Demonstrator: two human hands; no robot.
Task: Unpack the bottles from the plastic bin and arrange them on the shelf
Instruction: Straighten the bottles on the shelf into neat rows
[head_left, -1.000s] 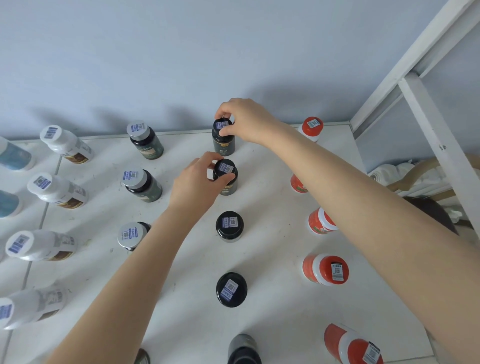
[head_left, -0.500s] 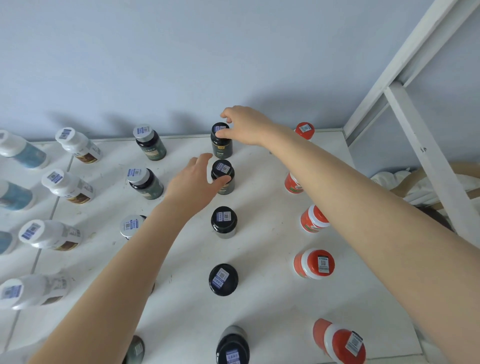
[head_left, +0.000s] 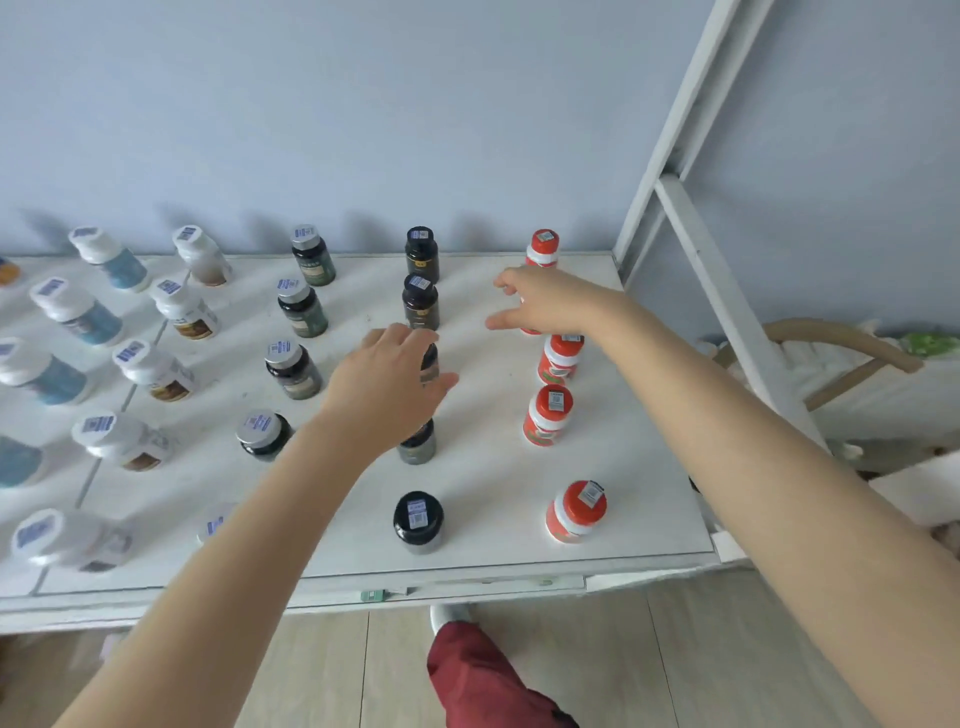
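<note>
1. Pale blue wall (head_left: 363, 104) fills the top. Wood-look floor (head_left: 623, 665) lies below the front edge of the shelf.
2. White shelf (head_left: 483, 467): every bottle you can see stands on it, in columns running front to back. A white frame post (head_left: 714, 270) rises at its right side.
3. Your left hand (head_left: 387, 387) hovers over the black-capped column with fingers relaxed and spread, holding nothing. It covers the third bottle, and only a sliver shows by the fingers. Can't tell if it touches.
4. Your right hand (head_left: 553, 306) is between the black-capped column and the red one, with fingers loose and apart and nothing in it. It hides most of the second red bottle. Can't tell if it touches.
5. Black-capped bottles (head_left: 420, 306): one line mid-shelf. The rear two are clear of both hands, the fourth is partly behind your left wrist, and the front one is near the shelf edge.
6. Red bottles (head_left: 548, 415): the right-hand column, with the rearmost by the wall.
7. Grey-capped bottles (head_left: 302, 312): the column just left of the black-capped ones. The nearest is partly behind your left forearm.
8. White brown-label bottles (head_left: 184, 312) come next to the left, with blue-label bottles (head_left: 78, 314) beyond them.
9. Red trouser leg (head_left: 483, 680) and white foot (head_left: 447, 616) are on the floor under the shelf front.
10. Code stickers (head_left: 417, 512) are on the caps, too small to read.
</note>
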